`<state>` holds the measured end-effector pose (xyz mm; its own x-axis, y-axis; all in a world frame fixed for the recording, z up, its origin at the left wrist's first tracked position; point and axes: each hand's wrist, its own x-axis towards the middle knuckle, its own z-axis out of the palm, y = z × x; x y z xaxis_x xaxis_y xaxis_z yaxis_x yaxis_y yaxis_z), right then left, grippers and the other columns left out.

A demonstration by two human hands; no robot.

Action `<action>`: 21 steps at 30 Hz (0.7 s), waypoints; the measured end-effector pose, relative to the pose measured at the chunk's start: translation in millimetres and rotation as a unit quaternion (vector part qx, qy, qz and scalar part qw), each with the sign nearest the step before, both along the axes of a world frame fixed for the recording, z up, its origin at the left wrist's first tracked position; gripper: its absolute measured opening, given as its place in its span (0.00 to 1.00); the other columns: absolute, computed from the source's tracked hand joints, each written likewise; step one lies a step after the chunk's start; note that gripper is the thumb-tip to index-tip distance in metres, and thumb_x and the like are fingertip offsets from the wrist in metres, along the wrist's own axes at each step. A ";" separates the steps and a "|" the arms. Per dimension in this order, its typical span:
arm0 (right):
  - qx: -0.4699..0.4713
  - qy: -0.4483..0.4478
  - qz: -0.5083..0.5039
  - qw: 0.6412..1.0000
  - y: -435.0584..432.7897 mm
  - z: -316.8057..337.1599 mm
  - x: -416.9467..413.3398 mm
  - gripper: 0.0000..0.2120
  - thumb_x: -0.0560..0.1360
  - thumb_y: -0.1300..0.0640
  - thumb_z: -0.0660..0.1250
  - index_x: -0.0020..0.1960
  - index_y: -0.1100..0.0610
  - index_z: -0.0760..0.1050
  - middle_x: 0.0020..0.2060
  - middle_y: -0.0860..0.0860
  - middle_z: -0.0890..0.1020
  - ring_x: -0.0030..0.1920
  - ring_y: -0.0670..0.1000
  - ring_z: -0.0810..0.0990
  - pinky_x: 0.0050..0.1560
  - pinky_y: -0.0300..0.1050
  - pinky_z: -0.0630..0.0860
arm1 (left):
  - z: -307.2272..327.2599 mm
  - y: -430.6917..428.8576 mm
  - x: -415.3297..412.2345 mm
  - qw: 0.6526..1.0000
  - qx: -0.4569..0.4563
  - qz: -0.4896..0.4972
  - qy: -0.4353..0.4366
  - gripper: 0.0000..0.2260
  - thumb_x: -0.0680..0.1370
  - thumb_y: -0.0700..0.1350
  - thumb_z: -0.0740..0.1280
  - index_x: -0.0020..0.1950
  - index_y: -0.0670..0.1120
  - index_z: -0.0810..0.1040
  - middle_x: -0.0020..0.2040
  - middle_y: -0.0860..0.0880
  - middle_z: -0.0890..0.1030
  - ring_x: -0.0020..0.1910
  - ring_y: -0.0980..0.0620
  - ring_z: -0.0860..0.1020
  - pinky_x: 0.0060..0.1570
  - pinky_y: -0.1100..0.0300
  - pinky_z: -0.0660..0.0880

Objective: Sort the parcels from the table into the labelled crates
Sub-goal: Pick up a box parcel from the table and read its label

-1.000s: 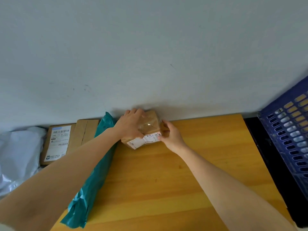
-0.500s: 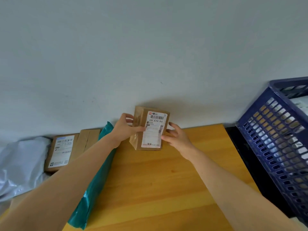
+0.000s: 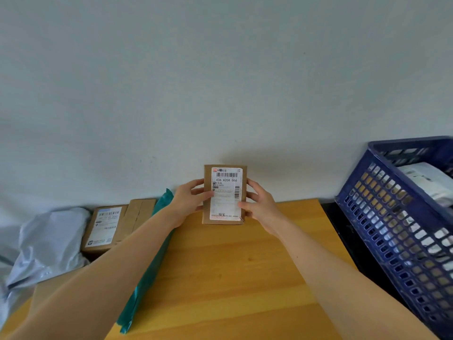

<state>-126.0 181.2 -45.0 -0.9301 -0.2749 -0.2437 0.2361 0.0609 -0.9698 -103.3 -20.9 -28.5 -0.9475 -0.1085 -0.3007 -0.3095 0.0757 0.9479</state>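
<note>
Small cardboard parcel (image 3: 225, 195), held upright between both hands over the far part of the wooden table (image 3: 232, 266), label toward the camera. Left hand (image 3: 188, 203) grasps its left edge, thumb on the label; right hand (image 3: 259, 207) grasps its right edge. Blue crate (image 3: 397, 229) stands well right of the right hand. Teal mailer (image 3: 152, 253) lies beneath the left forearm, flat carton (image 3: 107, 227) just left of it.

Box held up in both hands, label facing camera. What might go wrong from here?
Left hand and right hand grip the small box only at its side edges; it may slip onto the table. Thumbs overlap the label, so a misread could missort it.
</note>
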 end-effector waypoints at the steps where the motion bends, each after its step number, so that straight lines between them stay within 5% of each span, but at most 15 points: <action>1: 0.005 0.005 -0.001 1.000 0.7 2.9 1.7 0.35 0.74 0.73 0.66 0.74 0.46 0.63 0.61 0.53 0.77 0.63 0.55 0.75 0.54 0.58 0.80 | 2.8 0.8 3.1 1.000 -0.001 -0.002 0.001 0.25 0.76 0.40 0.70 0.71 0.49 0.69 0.59 0.48 0.80 0.54 0.48 0.81 0.52 0.49 0.80; 9: 0.009 0.029 -0.015 0.999 8.2 20.9 9.6 0.36 0.73 0.73 0.67 0.73 0.45 0.64 0.59 0.51 0.79 0.62 0.54 0.76 0.52 0.55 0.81 | 24.7 7.0 11.4 0.999 -0.019 -0.034 0.035 0.26 0.76 0.37 0.68 0.73 0.48 0.67 0.63 0.46 0.78 0.59 0.46 0.79 0.56 0.46 0.78; 21: 0.013 0.056 -0.062 0.996 88.2 42.2 52.6 0.38 0.72 0.72 0.68 0.74 0.45 0.62 0.59 0.51 0.78 0.61 0.54 0.77 0.52 0.52 0.82 | 51.7 86.8 27.7 0.994 -0.018 -0.085 0.063 0.24 0.76 0.34 0.68 0.71 0.46 0.70 0.56 0.47 0.81 0.52 0.49 0.81 0.45 0.58 0.80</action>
